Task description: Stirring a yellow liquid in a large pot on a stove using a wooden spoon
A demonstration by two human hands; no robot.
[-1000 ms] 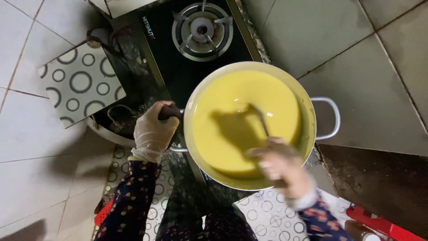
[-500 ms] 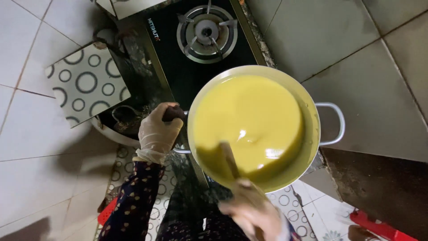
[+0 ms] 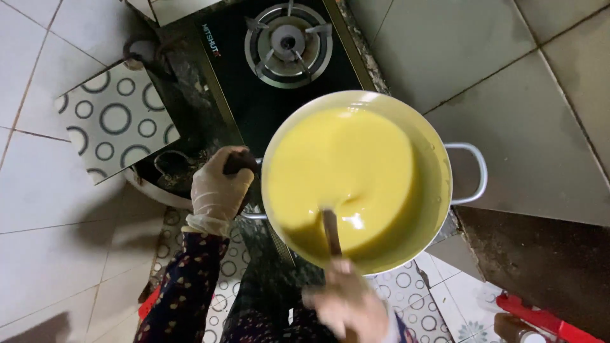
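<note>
A large metal pot full of smooth yellow batter sits on a dark stove. My left hand, in a thin clear glove, grips the pot's left handle. Blurred at the bottom of the view, my right hand holds a stirring utensil whose end dips into the batter near the pot's near rim. The utensil's head is hidden under the batter. The pot's right handle sticks out free.
A second gas burner lies beyond the pot on the black stove top. A circle-patterned tile lies at the left on a pale tiled floor. A round dark bowl sits beside my left hand. Red objects lie at the lower right.
My right hand has swept with the utensil from the pot's right side around to its near rim. My left hand has stayed on the handle.
</note>
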